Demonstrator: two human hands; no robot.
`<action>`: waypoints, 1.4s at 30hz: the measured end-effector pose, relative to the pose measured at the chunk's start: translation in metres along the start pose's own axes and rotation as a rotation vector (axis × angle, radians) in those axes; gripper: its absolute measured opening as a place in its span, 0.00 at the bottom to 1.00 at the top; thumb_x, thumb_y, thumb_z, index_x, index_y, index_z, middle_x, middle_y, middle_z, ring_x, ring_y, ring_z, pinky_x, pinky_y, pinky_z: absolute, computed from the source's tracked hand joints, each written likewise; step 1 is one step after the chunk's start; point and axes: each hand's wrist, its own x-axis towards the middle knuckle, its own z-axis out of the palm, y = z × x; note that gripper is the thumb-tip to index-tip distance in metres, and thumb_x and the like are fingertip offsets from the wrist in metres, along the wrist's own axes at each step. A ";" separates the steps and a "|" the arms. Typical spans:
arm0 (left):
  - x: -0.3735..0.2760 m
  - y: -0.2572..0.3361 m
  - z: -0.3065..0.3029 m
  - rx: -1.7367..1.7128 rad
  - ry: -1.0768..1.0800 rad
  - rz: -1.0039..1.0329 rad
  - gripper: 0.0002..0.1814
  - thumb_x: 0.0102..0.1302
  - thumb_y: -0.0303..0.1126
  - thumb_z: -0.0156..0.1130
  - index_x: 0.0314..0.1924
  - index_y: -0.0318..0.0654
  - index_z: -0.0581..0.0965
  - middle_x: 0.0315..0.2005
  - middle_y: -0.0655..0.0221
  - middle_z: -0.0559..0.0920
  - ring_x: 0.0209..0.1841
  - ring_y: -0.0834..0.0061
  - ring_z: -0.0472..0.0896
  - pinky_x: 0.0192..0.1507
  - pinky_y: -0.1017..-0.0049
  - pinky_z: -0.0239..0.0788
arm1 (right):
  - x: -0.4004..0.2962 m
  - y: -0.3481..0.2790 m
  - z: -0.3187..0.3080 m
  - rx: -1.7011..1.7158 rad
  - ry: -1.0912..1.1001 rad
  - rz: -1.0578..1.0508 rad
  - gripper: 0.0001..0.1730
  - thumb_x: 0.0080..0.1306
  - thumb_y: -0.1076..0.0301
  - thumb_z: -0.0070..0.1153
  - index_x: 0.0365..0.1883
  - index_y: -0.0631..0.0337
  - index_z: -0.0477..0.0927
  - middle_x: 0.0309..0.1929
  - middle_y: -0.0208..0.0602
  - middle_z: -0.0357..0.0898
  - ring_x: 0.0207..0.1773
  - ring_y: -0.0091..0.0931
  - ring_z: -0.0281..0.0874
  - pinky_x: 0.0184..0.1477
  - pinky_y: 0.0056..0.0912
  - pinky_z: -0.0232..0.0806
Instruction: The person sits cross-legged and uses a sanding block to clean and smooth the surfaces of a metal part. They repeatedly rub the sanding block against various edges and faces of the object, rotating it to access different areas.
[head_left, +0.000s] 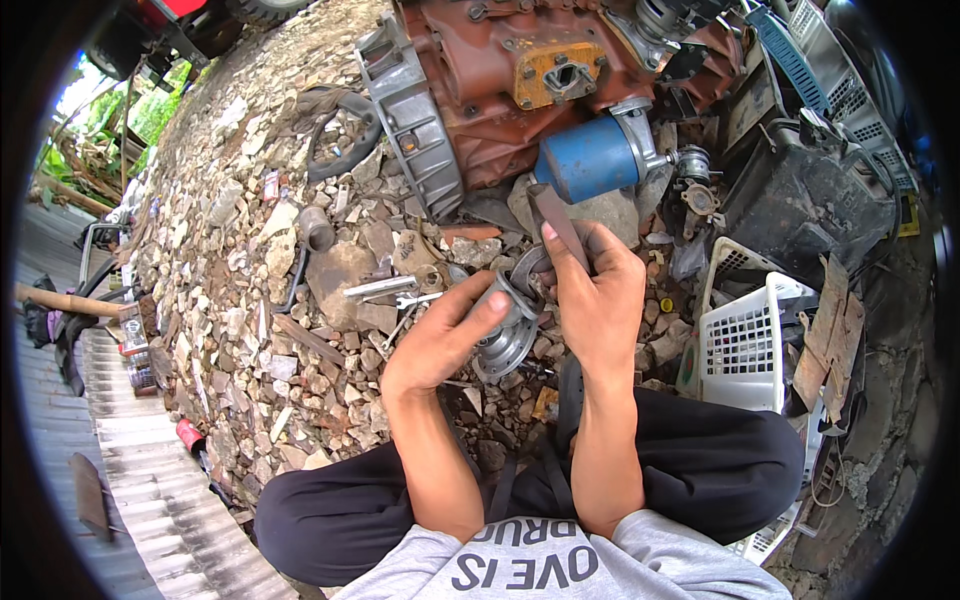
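My left hand (446, 337) grips a grey metal flanged engine part (506, 349) above the stony ground between my knees. Up and to the right of it, my right hand (600, 300) pinches a folded brown strip, apparently sandpaper (556, 217), between thumb and fingers. A curved grey metal piece (531, 264) shows between the hands, partly hidden by the right fingers; what holds it is unclear. Just left of my left hand lie an open-end wrench (420, 298) and a silver metal bar (380, 286).
Ahead stands a reddish-brown engine block (480, 82) with a ribbed bell housing (412, 120) and blue oil filter (589, 159). At right are a white plastic basket (742, 341) and a black tank-like part (814, 195). Rubble (225, 300) and corrugated sheet (150, 465) lie left.
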 end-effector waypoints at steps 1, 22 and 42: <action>0.000 0.003 0.000 0.119 -0.052 0.029 0.29 0.72 0.48 0.62 0.57 0.26 0.75 0.49 0.64 0.81 0.53 0.75 0.75 0.60 0.73 0.64 | 0.000 -0.001 0.001 0.038 0.006 0.073 0.11 0.71 0.67 0.61 0.38 0.70 0.83 0.22 0.28 0.79 0.23 0.13 0.70 0.23 0.20 0.62; -0.005 0.010 -0.004 0.558 0.188 0.166 0.26 0.70 0.53 0.62 0.39 0.30 0.80 0.22 0.52 0.80 0.24 0.54 0.78 0.32 0.64 0.68 | 0.002 0.005 0.014 0.281 -0.379 0.303 0.15 0.66 0.75 0.65 0.50 0.70 0.81 0.40 0.36 0.85 0.40 0.18 0.78 0.42 0.22 0.71; 0.004 0.000 0.005 0.529 0.243 0.162 0.27 0.69 0.53 0.63 0.39 0.29 0.81 0.24 0.51 0.81 0.26 0.56 0.81 0.34 0.64 0.71 | 0.010 0.015 0.019 0.109 -0.287 0.308 0.14 0.67 0.75 0.63 0.49 0.71 0.79 0.39 0.37 0.84 0.37 0.18 0.77 0.37 0.23 0.70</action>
